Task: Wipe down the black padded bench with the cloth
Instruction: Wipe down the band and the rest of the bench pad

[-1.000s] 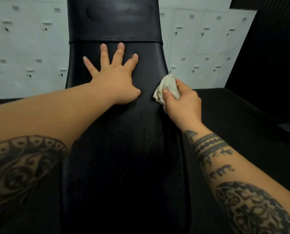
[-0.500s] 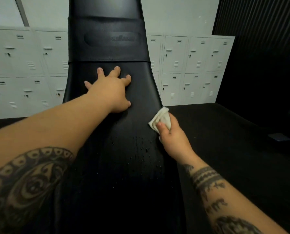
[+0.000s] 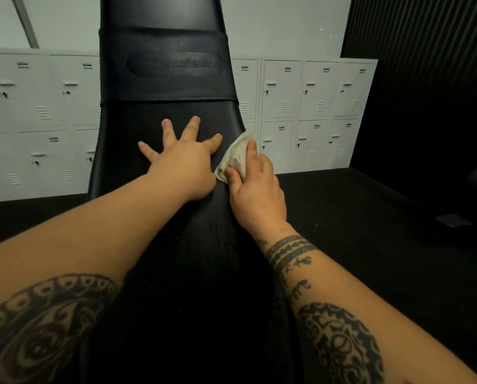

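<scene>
Head camera looks down along the black padded bench [image 3: 162, 79], which runs from near to far up the middle of the view. The person's left hand [image 3: 181, 164] lies flat on the pad with its fingers spread wide and holds nothing. It just rests there, likely to lean on.

The right hand [image 3: 256, 195] holds the cloth [image 3: 236, 156]. Its thumb pinches the near edge and its fingers lie over the top, pushing the cloth onto the right side of the bench. The cloth is white and bunched up. It sits just beside the left hand; whether they touch is hard to tell.

Half a second ago the cloth was nearer, down by the right edge and below the left hand. Now it has slid farther up the pad, level with the left hand. The left hand's fingers were closer together then and are now spread out. So the wiping is going on, stroke by stroke, along the right edge.

Small drops of water [image 3: 220, 236] sit on the pad nearer than the cloth. That part looks not wiped yet, so much of the job seems left to do. White lockers [image 3: 301, 106] stand behind, on the far side.
</scene>
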### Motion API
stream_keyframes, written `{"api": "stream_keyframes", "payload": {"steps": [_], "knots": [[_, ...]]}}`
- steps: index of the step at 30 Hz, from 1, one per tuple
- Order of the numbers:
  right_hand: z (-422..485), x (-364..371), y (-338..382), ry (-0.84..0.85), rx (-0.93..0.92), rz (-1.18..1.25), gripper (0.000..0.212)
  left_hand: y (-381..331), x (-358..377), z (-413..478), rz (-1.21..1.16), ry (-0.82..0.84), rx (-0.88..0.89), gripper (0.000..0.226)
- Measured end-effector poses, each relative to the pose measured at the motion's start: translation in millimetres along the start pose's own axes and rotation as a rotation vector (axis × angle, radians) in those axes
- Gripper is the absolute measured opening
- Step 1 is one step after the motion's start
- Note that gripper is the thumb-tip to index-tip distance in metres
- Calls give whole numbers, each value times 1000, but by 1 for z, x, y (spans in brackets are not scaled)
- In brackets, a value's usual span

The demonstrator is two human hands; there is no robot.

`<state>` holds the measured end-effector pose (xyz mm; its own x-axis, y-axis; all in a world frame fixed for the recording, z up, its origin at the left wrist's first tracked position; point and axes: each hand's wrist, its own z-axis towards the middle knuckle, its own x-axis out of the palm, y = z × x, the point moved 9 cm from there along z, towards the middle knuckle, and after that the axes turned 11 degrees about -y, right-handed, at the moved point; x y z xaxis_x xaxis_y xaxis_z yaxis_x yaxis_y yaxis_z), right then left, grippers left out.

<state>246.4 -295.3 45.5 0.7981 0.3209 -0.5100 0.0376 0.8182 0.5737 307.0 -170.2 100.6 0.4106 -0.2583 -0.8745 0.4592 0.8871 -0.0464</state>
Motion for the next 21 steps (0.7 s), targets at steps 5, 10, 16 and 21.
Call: {"api": "stream_keyframes", "payload": {"steps": [5, 10, 16, 21], "knots": [[-30, -5, -31, 99, 132, 119, 73, -12, 12, -14, -1, 28, 49, 70], [-60, -13, -66, 344, 246, 380, 68, -18, 10, -16, 43, 87, 70, 74], [-36, -12, -51, 262, 272, 440, 53, -15, 14, -15, 64, 32, 84, 73], [-42, -6, -44, 186, 231, 282, 76, -8, 17, -18, 50, -49, 103, 70]]}}
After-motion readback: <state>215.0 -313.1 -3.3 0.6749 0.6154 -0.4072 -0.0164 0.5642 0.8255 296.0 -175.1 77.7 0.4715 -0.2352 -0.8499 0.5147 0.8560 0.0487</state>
